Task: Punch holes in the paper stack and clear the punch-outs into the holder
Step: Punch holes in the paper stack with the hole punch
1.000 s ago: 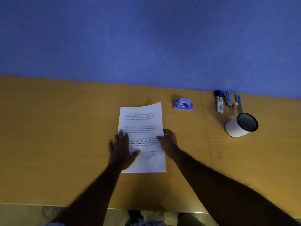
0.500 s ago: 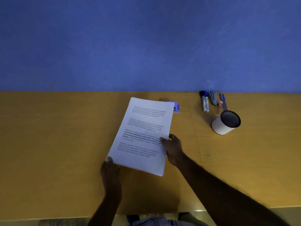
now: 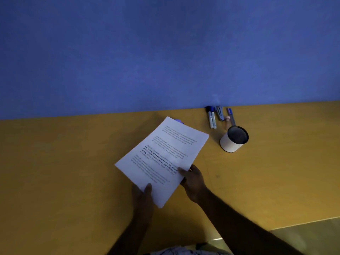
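Head view is showing both hands gripping a white stack of printed paper sheets [image 3: 161,159] that is being held tilted above the yellow-brown wooden counter [image 3: 64,162]. Left hand [image 3: 142,197] is pinching the stack's near edge, its thumb lying on top of the page and the fingers tucked under it. Right hand [image 3: 193,181] is clamping the stack's right-hand edge near the lower corner, thumb pressing on the printed text. The stack is sitting rotated, its far corner pointing toward the blue wall [image 3: 165,52]. Just beyond that far corner a small purple plastic hole punch [image 3: 179,120] is peeking out, mostly hidden by the paper. To the right of the stack, apart from it, a white cylindrical holder with a dark inside [image 3: 234,138] is lying tipped on the counter, its mouth facing the camera. Behind the holder, a cluster of blue-capped markers and pens [image 3: 219,116] is lying against the wall's base.
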The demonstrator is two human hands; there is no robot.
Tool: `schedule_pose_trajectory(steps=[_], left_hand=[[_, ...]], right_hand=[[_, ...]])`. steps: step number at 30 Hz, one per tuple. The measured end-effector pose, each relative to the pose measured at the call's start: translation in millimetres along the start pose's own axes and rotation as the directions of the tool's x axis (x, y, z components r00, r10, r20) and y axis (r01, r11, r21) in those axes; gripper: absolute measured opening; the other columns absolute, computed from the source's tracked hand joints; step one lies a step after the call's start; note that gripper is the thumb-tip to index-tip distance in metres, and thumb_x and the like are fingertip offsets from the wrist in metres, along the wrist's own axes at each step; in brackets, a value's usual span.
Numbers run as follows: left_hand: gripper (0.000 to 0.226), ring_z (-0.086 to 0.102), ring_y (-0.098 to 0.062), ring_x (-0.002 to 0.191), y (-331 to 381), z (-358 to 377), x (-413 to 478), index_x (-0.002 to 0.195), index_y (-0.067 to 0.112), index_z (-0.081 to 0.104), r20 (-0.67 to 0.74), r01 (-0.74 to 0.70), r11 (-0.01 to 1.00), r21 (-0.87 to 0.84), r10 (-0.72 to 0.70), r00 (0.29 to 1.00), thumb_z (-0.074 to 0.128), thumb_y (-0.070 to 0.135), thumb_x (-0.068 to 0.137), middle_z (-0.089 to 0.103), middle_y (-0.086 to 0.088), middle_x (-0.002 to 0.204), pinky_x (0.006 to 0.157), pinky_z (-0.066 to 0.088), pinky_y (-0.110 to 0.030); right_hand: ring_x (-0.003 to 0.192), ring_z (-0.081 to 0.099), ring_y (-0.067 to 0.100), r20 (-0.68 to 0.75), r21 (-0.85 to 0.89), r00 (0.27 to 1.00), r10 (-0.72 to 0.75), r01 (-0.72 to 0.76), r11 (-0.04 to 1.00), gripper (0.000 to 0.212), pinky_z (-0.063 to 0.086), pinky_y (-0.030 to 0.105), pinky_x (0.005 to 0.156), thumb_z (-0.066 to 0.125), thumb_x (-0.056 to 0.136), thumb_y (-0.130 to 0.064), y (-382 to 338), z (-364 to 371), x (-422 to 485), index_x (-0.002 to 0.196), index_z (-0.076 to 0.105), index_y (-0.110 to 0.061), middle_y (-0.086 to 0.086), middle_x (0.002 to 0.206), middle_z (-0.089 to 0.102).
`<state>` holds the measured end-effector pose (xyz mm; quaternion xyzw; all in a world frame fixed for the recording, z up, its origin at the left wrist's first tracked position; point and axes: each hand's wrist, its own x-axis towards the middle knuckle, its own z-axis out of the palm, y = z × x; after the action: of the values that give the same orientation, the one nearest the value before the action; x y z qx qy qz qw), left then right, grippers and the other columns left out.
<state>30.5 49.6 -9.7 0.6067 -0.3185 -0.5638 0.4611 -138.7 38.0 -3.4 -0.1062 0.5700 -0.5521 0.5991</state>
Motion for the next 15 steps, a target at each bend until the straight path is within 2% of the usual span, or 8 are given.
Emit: schedule_pose_trajectory(steps=[2, 4, 7, 8, 10, 12, 13, 15], left_hand=[[0.052, 0.05, -0.034, 0.124, 1.9, -1.5, 6.0, 0.141, 0.002, 0.037, 0.016, -0.005, 0.999, 0.042, 0.005, 1.0, 0.052, -0.005, 0.092, 0.049, -0.022, 0.137, 0.108, 0.038, -0.055], [0.05, 0.051, -0.033, 0.122, 3.6, -3.4, 11.6, 0.14, 0.001, 0.038, 0.034, -0.003, 0.999, 0.044, 0.001, 0.999, 0.05, -0.008, 0.092, 0.05, -0.023, 0.137, 0.107, 0.039, -0.053], [0.048, 0.062, -0.013, 0.106, 5.2, -10.2, 21.0, 0.137, -0.002, 0.042, 0.107, -0.02, 0.997, 0.074, 0.012, 0.994, 0.047, -0.013, 0.09, 0.056, -0.019, 0.129, 0.088, 0.052, -0.025], [0.047, 0.064, -0.011, 0.102, 6.7, -13.9, 25.2, 0.135, -0.002, 0.044, 0.135, -0.028, 0.995, 0.097, 0.015, 0.991, 0.047, -0.014, 0.089, 0.058, -0.018, 0.126, 0.08, 0.054, -0.02], [0.046, 0.065, -0.018, 0.104, 10.6, -19.4, 34.6, 0.132, 0.0, 0.049, 0.186, -0.036, 0.991, 0.13, 0.011, 0.982, 0.048, -0.014, 0.088, 0.063, -0.015, 0.12, 0.075, 0.055, -0.022], [0.044, 0.067, -0.013, 0.1, 15.4, -23.7, 43.0, 0.128, 0.006, 0.052, 0.233, -0.039, 0.982, 0.186, -0.005, 0.972, 0.049, -0.013, 0.088, 0.067, -0.006, 0.114, 0.075, 0.055, -0.023], [0.044, 0.067, -0.008, 0.098, 17.3, -26.1, 47.3, 0.127, 0.009, 0.053, 0.259, -0.039, 0.976, 0.214, -0.018, 0.966, 0.05, -0.012, 0.089, 0.067, -0.001, 0.112, 0.076, 0.054, -0.024], [0.044, 0.065, -0.014, 0.104, 22.5, -28.9, 56.1, 0.128, 0.011, 0.052, 0.302, -0.023, 0.964, 0.263, -0.06, 0.952, 0.052, -0.009, 0.089, 0.066, -0.002, 0.114, 0.085, 0.053, -0.034]], right_hand=[[0.106, 0.067, 0.032, 0.043, -0.033, 0.999, -0.015, 0.017, 0.999, 0.035, 0.057, 0.047, 0.086, 0.063, 0.086, 0.005, -1.5, -6.2, -1.7, 0.12, 0.061, -0.005, 0.012, 0.116, 0.07], [0.107, 0.066, 0.031, 0.053, -0.053, 0.999, -0.012, 0.015, 0.998, 0.039, 0.058, 0.044, 0.085, 0.063, 0.084, 0.008, -4.8, -13.6, 0.0, 0.121, 0.061, -0.005, 0.012, 0.118, 0.069], [0.111, 0.064, 0.034, 0.038, -0.014, 0.999, -0.001, 0.001, 1.0, 0.042, 0.055, 0.048, 0.09, 0.065, 0.083, 0.005, -16.8, -31.8, 7.7, 0.123, 0.059, -0.005, 0.013, 0.121, 0.068], [0.113, 0.063, 0.034, 0.025, 0.014, 1.0, -0.001, 0.0, 1.0, 0.044, 0.054, 0.05, 0.092, 0.066, 0.083, 0.001, -22.9, -39.5, 11.6, 0.126, 0.058, -0.005, 0.013, 0.123, 0.067], [0.115, 0.062, 0.035, -0.021, 0.067, 1.0, 0.013, -0.012, 0.998, 0.045, 0.052, 0.051, 0.094, 0.067, 0.084, -0.01, -36.2, -56.9, 20.0, 0.127, 0.057, -0.006, 0.013, 0.123, 0.067], [0.115, 0.061, 0.036, -0.08, 0.065, 0.995, 0.061, -0.055, 0.996, 0.041, 0.052, 0.049, 0.095, 0.063, 0.089, -0.019, -50.0, -73.8, 27.5, 0.126, 0.058, -0.003, 0.016, 0.123, 0.067], [0.112, 0.062, 0.036, -0.096, 0.022, 0.993, 0.073, -0.071, 0.997, 0.04, 0.052, 0.047, 0.091, 0.06, 0.091, -0.022, -56.8, -81.9, 30.2, 0.125, 0.059, -0.001, 0.018, 0.122, 0.067], [0.098, 0.065, 0.033, -0.077, -0.11, 0.995, 0.07, -0.079, 0.991, 0.037, 0.051, 0.041, 0.078, 0.056, 0.094, -0.027, -68.4, -93.6, 34.3, 0.117, 0.064, 0.001, 0.021, 0.115, 0.068]])
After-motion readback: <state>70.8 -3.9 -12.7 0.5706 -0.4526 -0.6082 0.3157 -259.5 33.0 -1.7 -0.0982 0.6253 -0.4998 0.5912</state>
